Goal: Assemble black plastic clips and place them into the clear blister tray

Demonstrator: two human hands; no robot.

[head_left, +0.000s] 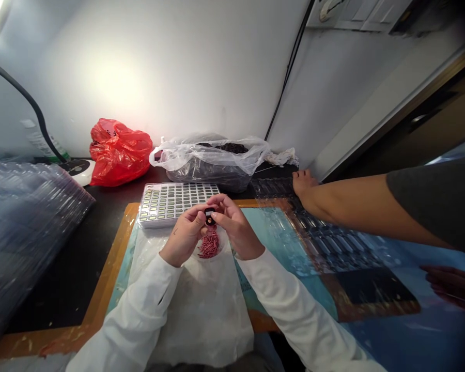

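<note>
Between my two hands is a small black oval device [210, 216] with a pale little window and a gold-coloured round spot. My left hand [184, 233] pinches it from the left side. From the right, the fingers of my right hand [238, 230] close on it too, the thumb lying over its face. Just below my fingers lies a pile of short, thin dark-red pieces [209, 245], partly hidden by my hands. Behind my left hand stands a white tray [147, 223] with rows of small dark-edged rectangular parts.
Clear plastic trays are stacked at left [31, 217], and more clear trays [325, 245] lie at right, where another person's arm [344, 204] reaches in. A red plastic bag [120, 152] and a clear bag [217, 165] of dark items stand along the wall. A lamp [27, 93] leans in at left.
</note>
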